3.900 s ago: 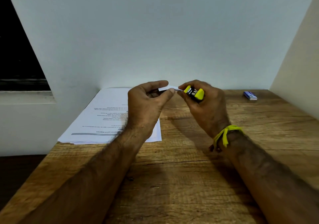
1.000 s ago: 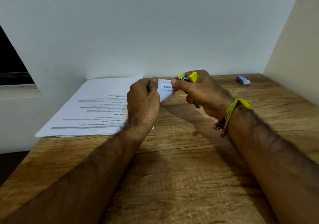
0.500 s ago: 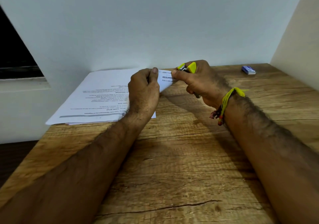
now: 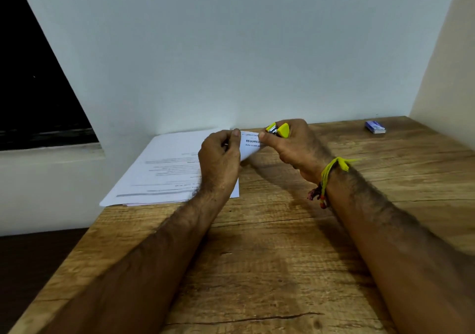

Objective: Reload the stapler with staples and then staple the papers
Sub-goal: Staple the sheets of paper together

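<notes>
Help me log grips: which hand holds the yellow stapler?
The right hand, wearing the yellow wrist thread, holds the stapler; the left hand only pinches the papers.

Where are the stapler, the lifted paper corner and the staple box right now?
stapler [image 4: 282,129], head view, on its yellow tip above the right hand's fingers.
lifted paper corner [image 4: 250,142], head view, on the printed patch between both thumbs.
staple box [image 4: 375,127], head view, on its top face.
</notes>
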